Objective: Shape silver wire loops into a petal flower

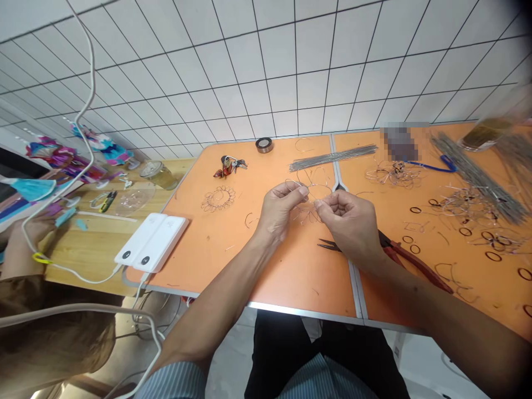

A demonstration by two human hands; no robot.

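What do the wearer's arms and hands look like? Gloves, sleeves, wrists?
Left hand and right hand: no gloves, no watch or band visible. Left forearm and right forearm bare. Left sleeve: blue, finely striped, ending near the elbow; right sleeve out of view.

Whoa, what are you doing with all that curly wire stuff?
A person is pinching a piece of thin, loopy wire between two bare hands, the left hand on one side and the right hand on the other. Pliers lie on the orange table, partly hidden beneath the right hand. Off to the left lies a ring of small wire loops, and a bundle of straight wires lies beyond the hands.
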